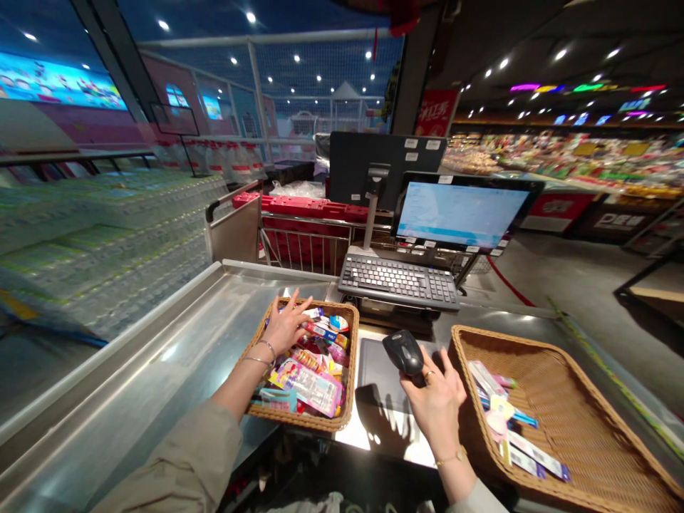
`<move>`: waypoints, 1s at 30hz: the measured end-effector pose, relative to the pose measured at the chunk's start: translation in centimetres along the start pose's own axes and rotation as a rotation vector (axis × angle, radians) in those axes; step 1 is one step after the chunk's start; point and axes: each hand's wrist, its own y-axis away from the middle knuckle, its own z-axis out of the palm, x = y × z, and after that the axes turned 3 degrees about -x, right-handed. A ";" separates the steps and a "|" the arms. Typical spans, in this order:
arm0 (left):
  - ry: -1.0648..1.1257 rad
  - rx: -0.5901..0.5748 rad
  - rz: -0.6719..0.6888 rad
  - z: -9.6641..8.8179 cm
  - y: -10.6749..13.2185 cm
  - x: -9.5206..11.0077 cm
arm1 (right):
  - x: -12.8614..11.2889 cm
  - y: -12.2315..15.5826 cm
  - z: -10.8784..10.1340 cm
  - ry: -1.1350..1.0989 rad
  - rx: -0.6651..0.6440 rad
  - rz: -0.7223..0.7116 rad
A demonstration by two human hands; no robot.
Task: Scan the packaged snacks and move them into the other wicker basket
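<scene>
My left hand (pixel 287 324) is over the left wicker basket (pixel 350 385), its fingers spread above the small packaged goods inside. Nothing shows in its grasp. Among those goods is a pink and white packet (pixel 313 387) near the basket's front. My right hand (pixel 438 395) grips a black barcode scanner (pixel 405 352) between thumb and fingers, some of them extended. The scanner's head points up and away from me over the counter, and its handle is mostly hidden by the hand. A shadow of hand and scanner falls on the lit counter below.
To the right, a larger wicker basket (pixel 566 385) holds several small packets (pixel 526 452). Behind the scanner are a keyboard (pixel 398 278) and a lit monitor (pixel 462 214). The metal counter (pixel 187 356) runs left. A cart (pixel 304 239) stands beyond, with stacked bottles (pixel 107 242) at left.
</scene>
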 end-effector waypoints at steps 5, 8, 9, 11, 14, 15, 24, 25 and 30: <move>-0.008 0.072 -0.027 -0.8 -0.4 1.5 | 0.1 -0.1 -0.3 -0.022 -0.011 0.007; -0.004 0.132 -0.051 -0.7 -0.6 2.9 | 0.1 -0.1 -0.4 -0.028 -0.022 0.000; -0.001 0.153 -0.059 -0.7 -0.7 3.4 | 0.1 -0.1 -0.5 -0.026 -0.025 -0.003; 0.007 0.187 -0.077 -0.7 -0.8 4.3 | 0.1 -0.1 -0.7 -0.021 -0.027 -0.002; 0.028 0.216 -0.100 -0.8 -1.1 5.7 | 0.2 0.0 -1.0 -0.022 -0.025 0.003; 0.036 0.226 -0.107 -0.9 -1.2 6.2 | 0.3 0.0 -1.1 -0.023 -0.025 0.004; 0.095 0.311 -0.134 -0.1 -2.2 9.6 | 0.3 0.0 -1.7 -0.029 -0.023 -0.011; 0.097 0.321 -0.131 0.1 -2.3 10.0 | 0.3 0.0 -1.8 -0.026 -0.022 -0.012; 0.101 0.343 -0.108 1.0 -2.9 11.5 | 0.3 0.0 -2.3 -0.003 -0.032 -0.041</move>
